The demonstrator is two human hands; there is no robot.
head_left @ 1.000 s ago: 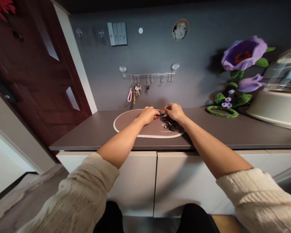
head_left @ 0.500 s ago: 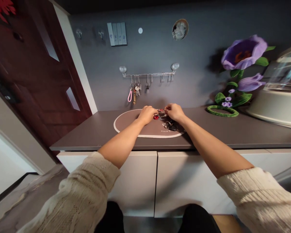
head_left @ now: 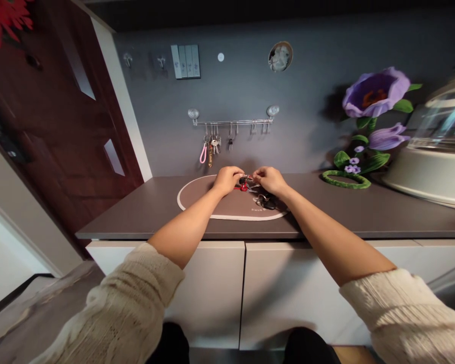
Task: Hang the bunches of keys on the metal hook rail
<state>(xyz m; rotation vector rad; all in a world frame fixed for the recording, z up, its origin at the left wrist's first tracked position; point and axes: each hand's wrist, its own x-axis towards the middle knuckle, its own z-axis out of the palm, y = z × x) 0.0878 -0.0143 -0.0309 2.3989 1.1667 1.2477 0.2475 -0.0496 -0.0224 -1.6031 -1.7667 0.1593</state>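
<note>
Your left hand (head_left: 226, 180) has eased back slightly — more of the red-and-black metal key bunch (head_left: 243, 187) shows over the brown oval mat (head_left: 197, 196), likely easier to work. That and your right hand (head_left: 270, 180) look pinched on it.

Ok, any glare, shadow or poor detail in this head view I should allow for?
Head view: pale glare streaks the clear cover at far right; head view: broad shadow crosses the cabinet doors; head view: the small red item between left hand and right hand lacks fine detail.
</note>
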